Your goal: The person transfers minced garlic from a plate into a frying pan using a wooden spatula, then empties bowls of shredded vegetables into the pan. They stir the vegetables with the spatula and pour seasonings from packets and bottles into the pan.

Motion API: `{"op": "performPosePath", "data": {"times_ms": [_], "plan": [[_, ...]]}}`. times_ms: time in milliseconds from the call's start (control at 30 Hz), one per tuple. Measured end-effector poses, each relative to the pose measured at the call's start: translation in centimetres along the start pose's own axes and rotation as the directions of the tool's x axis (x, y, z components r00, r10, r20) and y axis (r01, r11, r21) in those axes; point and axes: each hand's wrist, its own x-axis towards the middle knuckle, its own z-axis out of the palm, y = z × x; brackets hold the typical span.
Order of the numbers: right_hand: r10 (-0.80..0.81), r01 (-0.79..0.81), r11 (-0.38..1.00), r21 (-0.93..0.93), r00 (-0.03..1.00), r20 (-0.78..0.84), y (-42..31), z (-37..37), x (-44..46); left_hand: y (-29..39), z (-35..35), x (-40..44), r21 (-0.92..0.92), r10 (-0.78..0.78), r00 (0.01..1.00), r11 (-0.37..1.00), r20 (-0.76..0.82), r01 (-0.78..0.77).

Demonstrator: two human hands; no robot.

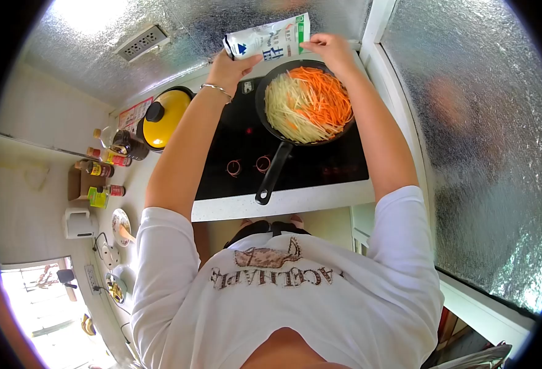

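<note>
A white printed pouch with blue lettering and a green strip at its right end is held up sideways behind the frying pan. My left hand, wearing a bracelet at the wrist, grips the pouch's left end. At the green end, the fingers of my right hand pinch the corner. Whether the pouch is torn open there, I cannot tell. Below, the black frying pan sits on the hob, its handle toward me. Inside lie shredded carrot and pale shredded vegetable, side by side and partly overlapping.
The black glass hob has two knobs near its front. A pot with a yellow lid stands on the left. Several bottles line the left counter, with a plate nearer me. A foil-covered wall rises behind, and a framed panel borders the right.
</note>
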Motion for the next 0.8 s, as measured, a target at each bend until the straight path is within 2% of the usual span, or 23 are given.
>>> {"op": "performPosePath", "data": {"times_ms": [33, 67, 200, 300, 367, 433, 500, 633, 700, 800], "plan": [[0.016, -0.015, 1.000, 0.006, 0.999, -0.029, 0.2, -0.5, -0.1, 0.1, 0.4, 0.0, 0.000, -0.018, 1.000, 1.000, 0.010, 0.018], [0.036, -0.035, 0.999, -0.033, 0.999, 0.032, 0.3, -1.2, -0.1, 0.0, 0.8, 0.0, -0.018, 0.009, 0.999, 1.000, 0.031, -0.009], [0.012, -0.010, 0.997, -0.074, 1.000, 0.025, -0.1, -2.1, -1.1, 0.1, 1.0, -0.5, 0.029, 0.012, 0.998, 0.999, 0.064, -0.014], [0.043, -0.037, 0.997, -0.065, 0.995, 0.095, -1.1, -1.4, -1.6, 0.1, 0.0, -0.8, 0.031, 0.015, 0.998, 0.999, 0.057, -0.017], [-0.018, 0.020, 1.000, -0.021, 0.998, 0.068, -1.1, -0.2, -1.3, 0.3, -0.7, -1.1, 0.029, 0.022, 0.998, 0.999, 0.062, -0.023], [-0.054, 0.060, 0.997, -0.050, 0.992, 0.116, -1.0, 1.1, -0.8, 0.7, -1.5, -1.6, 0.046, 0.021, 0.999, 0.999, -0.038, -0.019], [-0.093, 0.094, 0.995, -0.015, 0.994, 0.051, -1.1, 2.3, -0.2, 0.3, -2.8, -1.5, 0.029, 0.019, 0.999, 0.999, -0.027, -0.018], [-0.077, 0.077, 0.997, 0.001, 0.989, 0.126, -1.3, 4.3, 0.7, 0.0, -4.1, -2.0, 0.017, 0.010, 0.995, 1.000, -0.099, -0.008], [-0.110, 0.113, 0.993, -0.027, 0.990, 0.090, -1.4, 4.8, 1.0, 0.4, -4.2, -2.1, -0.004, 0.015, 0.993, 1.000, -0.116, -0.015], [-0.074, 0.075, 0.996, -0.047, 0.997, 0.027, -1.2, 4.7, 1.4, 0.6, -4.1, -1.7, 0.095, 0.005, 0.996, 0.995, -0.085, 0.003]]}}
